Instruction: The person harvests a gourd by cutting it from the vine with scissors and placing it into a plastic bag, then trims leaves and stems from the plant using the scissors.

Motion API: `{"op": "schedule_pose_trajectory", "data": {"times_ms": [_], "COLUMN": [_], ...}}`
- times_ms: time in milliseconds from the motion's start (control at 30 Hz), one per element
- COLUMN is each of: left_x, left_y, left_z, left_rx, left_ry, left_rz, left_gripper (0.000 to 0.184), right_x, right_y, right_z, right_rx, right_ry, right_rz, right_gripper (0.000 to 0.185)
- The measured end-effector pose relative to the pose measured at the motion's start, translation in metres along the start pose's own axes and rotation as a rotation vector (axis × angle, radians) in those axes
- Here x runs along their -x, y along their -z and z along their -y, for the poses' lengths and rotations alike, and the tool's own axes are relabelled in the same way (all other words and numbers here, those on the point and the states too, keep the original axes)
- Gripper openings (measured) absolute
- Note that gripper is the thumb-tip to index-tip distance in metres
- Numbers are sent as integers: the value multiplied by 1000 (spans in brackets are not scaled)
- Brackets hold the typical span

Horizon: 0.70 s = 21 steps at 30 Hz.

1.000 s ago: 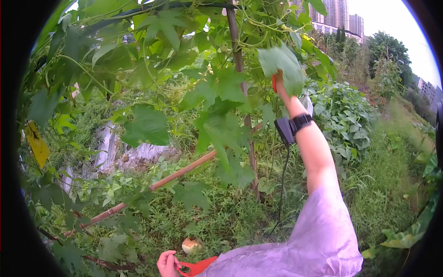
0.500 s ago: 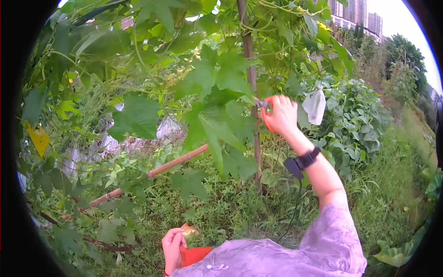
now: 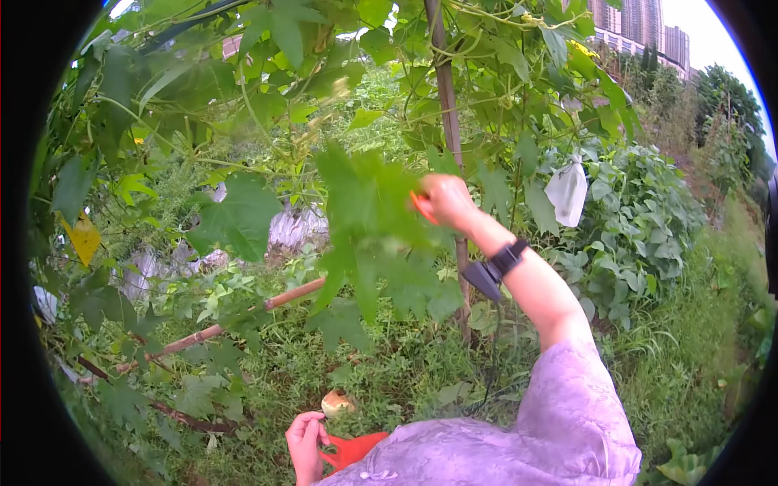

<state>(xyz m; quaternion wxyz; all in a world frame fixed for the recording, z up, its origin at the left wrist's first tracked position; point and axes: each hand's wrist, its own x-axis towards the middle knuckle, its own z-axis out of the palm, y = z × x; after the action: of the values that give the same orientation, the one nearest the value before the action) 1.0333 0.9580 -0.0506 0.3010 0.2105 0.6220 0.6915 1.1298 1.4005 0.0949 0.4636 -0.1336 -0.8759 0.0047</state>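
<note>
Orange-handled tool (image 3: 423,209) in the right hand, beside a large vine leaf

Closed around the tool, the right hand (image 3: 450,201) is raised at about the middle of the view, in front of a thin wooden post (image 3: 448,105). Only a bit of the handle shows clearly; the large vine leaf (image 3: 369,202) just left of it is blurred, so whether the tool touches it is hard to say.

A dark wristband (image 3: 509,257) with a black box (image 3: 482,280) sits on the right wrist, below a tie-dyed purple sleeve (image 3: 571,397).

Low in the view, the left hand (image 3: 305,441) has its fingers curled, thumb near the fingertips, beside a red item (image 3: 354,450); I cannot tell whether it grips that. Just above lies a pale, round object (image 3: 337,402) amid the weeds.

Farther out, a bamboo pole (image 3: 296,293) slants leftward, a white bag (image 3: 567,194) hangs right of the post, and tall buildings (image 3: 640,24) rise behind.
</note>
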Motion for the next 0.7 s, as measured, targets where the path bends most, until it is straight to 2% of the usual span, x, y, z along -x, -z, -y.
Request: {"op": "schedule_pose_trajectory", "data": {"times_ms": [33,167,200,300,433,533,633,700], "left_x": [0,-2,-3,-14,-26,-31,-37,-46], "left_y": [-1,-7,-11,-25,-44,-50,-64,-66], "left_z": [1,4,3,-3,-8,-4,-23,-48], "left_rx": [24,-13,-13,-58,-105,-131,-56,52], "left_ry": [15,53,68,54,26,-3,-24,-32], "left_rz": [0,22,17,42,163,285,180,246], "left_gripper": [12,12,12,13,14,17,20,33], "right_x": [22,116,132,145,115,78,36,11], "right_y": [3,30,38,62,73,70,61,52], "right_z": [3,0,0,2,-10,-7,9,23], "right_rx": [-53,54,46,116,346,397,412,419], "right_ry": [103,173,168,-87,-133,-23,48,86], "right_rz": [-34,272,285,327,59,-62,-122,-147], "right_gripper": [19,19,19,22,29,31,32,34]}}
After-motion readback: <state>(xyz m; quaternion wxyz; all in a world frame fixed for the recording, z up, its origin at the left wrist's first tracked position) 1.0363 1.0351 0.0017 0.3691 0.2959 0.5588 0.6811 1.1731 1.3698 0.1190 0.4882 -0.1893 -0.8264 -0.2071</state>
